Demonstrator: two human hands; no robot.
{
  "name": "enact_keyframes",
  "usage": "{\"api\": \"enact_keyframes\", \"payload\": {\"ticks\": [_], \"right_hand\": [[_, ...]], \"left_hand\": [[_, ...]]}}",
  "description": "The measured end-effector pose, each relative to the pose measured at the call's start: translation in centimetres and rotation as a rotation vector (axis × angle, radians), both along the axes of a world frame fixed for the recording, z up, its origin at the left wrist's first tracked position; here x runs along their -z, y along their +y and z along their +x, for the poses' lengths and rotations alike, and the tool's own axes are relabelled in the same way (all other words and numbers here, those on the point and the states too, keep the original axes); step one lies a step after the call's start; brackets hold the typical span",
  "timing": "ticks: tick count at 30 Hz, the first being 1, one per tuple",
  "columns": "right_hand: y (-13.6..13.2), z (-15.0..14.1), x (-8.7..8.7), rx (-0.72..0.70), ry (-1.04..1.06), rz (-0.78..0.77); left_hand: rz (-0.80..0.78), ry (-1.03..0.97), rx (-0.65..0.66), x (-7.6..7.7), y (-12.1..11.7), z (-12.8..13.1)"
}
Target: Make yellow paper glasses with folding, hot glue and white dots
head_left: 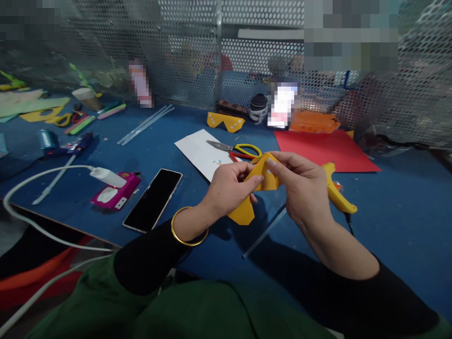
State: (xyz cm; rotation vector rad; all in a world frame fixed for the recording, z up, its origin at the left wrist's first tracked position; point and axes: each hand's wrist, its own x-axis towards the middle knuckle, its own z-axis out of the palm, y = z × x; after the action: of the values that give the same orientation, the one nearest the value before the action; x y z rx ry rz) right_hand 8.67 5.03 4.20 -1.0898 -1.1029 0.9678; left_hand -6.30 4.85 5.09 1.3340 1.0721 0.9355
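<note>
Both hands pinch one folded piece of yellow paper (269, 181) above the blue table. My left hand (229, 186) is closed on its left side, thumb on top. From the right, my right hand (305, 186) grips its upper edge between thumb and fingers. A yellow flap (243, 214) hangs below my left hand; whether it joins the held piece is hidden by the fingers. Just behind the hands lie scissors (247, 149) with red and yellow handles, partly over a white sheet (197, 148). A yellow glue gun (337, 190) rests beside my right hand, with a clear glue stick (264, 233) below.
A black phone (153, 200) and a magenta power adapter (116, 190) with a white plug lie left. Red paper (328, 148) lies at the right. Behind stand a yellow dotted paper piece (226, 122), a thread spool (258, 108) and a lit phone (282, 106) against perforated metal (183, 52).
</note>
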Motion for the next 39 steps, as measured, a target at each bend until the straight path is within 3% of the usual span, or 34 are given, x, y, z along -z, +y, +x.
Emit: {"api": "enact_keyframes", "payload": {"ticks": [12, 19, 22, 27, 30, 33, 36, 39], "right_hand": [[0.3, 0.1, -0.3, -0.031, -0.010, -0.063], [0.4, 0.1, -0.3, 0.006, 0.057, -0.060], [0.7, 0.6, -0.4, -0.001, -0.025, -0.041], [1.0, 3.5, -2.0, 0.105, -0.404, 0.062], [0.6, 6.4, -3.1, 0.233, -0.924, 0.056], [0.1, 9.7, -3.1, 0.257, -1.408, -0.164], [-0.7, 12.5, -2.0, 0.144, -1.581, -0.400], [-1.5, 13.8, -0.5, 0.100, -1.646, -0.447]], "left_hand": [[0.059, -0.016, -0.054, -0.1, 0.3, -0.4], [-0.021, -0.025, 0.001, -0.4, 0.3, -0.5], [-0.079, -0.026, -0.002, -0.5, 0.3, -0.5], [-0.116, -0.063, -0.044, -0.7, 0.4, -0.6], [-0.137, -0.068, -0.053, -0.9, 0.5, -0.6], [-0.143, -0.077, -0.067, -1.1, 0.5, -0.7], [-0.139, -0.099, -0.078, -1.1, 0.5, -0.8], [-0.133, -0.111, -0.075, -1.0, 0.6, -0.8]]}}
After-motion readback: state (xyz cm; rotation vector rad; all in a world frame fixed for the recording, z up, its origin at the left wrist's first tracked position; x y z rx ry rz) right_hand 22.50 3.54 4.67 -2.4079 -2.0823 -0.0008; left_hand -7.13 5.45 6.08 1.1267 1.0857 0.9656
